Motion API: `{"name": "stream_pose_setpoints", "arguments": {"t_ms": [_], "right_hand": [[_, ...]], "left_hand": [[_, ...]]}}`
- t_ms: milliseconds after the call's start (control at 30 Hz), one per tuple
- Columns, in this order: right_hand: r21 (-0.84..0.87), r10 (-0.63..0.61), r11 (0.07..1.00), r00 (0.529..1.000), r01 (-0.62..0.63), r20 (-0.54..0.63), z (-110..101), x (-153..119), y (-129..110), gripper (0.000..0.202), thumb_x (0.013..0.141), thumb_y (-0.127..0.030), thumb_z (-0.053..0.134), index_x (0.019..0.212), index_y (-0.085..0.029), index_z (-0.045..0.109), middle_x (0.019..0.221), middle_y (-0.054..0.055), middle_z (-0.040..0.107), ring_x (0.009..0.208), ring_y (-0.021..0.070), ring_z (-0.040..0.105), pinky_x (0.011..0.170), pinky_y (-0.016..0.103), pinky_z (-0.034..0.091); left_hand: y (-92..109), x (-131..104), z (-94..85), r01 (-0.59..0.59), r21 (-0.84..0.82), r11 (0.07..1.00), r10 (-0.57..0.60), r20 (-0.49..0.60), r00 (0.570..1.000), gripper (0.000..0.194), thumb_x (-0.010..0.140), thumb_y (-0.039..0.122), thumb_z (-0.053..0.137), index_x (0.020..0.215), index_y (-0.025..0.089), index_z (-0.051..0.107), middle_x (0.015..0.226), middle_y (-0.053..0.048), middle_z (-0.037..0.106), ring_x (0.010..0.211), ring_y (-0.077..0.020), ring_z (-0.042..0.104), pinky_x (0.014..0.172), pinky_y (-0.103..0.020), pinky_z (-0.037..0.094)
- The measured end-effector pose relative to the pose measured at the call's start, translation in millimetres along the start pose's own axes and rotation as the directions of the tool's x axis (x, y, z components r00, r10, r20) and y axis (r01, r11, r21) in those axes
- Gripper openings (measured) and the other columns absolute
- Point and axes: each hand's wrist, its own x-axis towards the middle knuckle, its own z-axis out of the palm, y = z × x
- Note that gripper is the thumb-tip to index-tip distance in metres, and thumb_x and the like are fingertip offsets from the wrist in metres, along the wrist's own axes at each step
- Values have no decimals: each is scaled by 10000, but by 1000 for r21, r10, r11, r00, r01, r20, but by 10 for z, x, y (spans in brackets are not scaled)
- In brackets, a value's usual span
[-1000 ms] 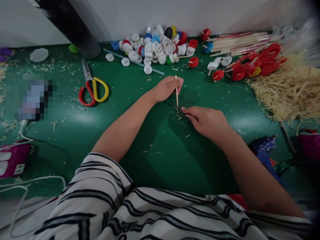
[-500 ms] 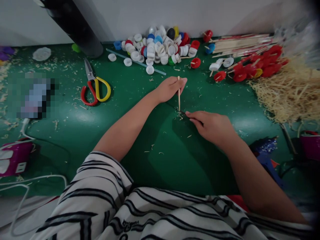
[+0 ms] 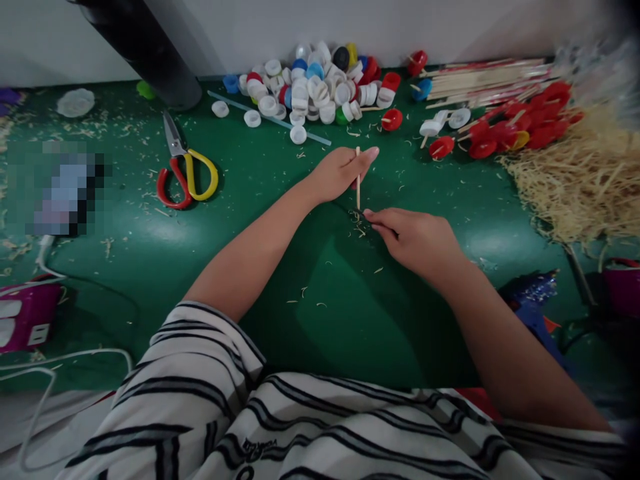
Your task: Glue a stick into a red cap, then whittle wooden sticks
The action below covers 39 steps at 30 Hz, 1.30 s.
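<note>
Near the middle of the green table, my left hand (image 3: 339, 173) is closed around a thin wooden stick (image 3: 358, 195), which points down toward my body. My right hand (image 3: 417, 241) pinches a small dark blade (image 3: 361, 214) that meets the stick's near end. Most of the blade is hidden by my fingers. Thin wood shavings (image 3: 359, 231) lie just below the stick's tip.
Bottle caps (image 3: 320, 93) are heaped at the back, beside a light blue rod (image 3: 273, 120). Scissors (image 3: 177, 160) and a dark bottle (image 3: 165, 67) stand left. Bundled sticks (image 3: 490, 80), red caps (image 3: 543, 127) and pale shredded straw (image 3: 585, 180) lie right.
My right hand has moved slightly up and left with the blade, along the stick's lower end. My left thumb has shifted up a little. The view has moved slightly.
</note>
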Motion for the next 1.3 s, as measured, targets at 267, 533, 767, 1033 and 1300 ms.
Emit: {"name": "stream_pose_setpoints", "arguments": {"t_ms": [267,533,767,1033,1300], "right_hand": [[9,35,999,996,-36,87,-75,-142,31,351,1058,-317,546,1292,-365,804,1244,-25,837,1017,244,786,642,319,473],[36,-8,999,999,9,-33,-33,-170,65,363,1090,-320,532,1347,-337,788,1278,-16,827,1049,219,792,664,316,512],[11,-11,1000,1000,11,5,-8,-2,7,361,1091,-318,541,1363,-351,776,1320,-20,813,1069,222,786,647,304,490],[13,-6,1000,998,5,63,-61,-115,30,351,1071,-305,535,1300,-349,797,1290,-28,823,1071,232,787,658,320,485],[-41,-12,999,1000,12,-23,-38,-42,47,381,1111,-358,499,1361,-333,784,1188,8,844,970,201,772,610,306,410]], "left_hand": [[-23,-10,1,2,-19,1000,-2,-23,1000,792,1033,806,290,521,227,465,511,-27,435,573,-161,515,746,-370,490],[-19,-3,9,22,-23,999,-23,-24,999,771,1031,789,363,517,222,453,508,-27,420,579,-173,536,745,-386,518],[-44,0,0,32,-6,999,-32,-30,999,769,1008,828,362,536,230,471,502,-16,401,569,-166,523,724,-373,524],[-61,-8,6,26,0,1000,-26,-33,999,750,1028,803,343,618,216,570,510,-18,391,650,-212,597,759,-404,540],[-67,16,13,41,16,999,-40,-41,998,779,999,851,355,554,225,485,497,2,343,605,-186,581,712,-374,526]]}}
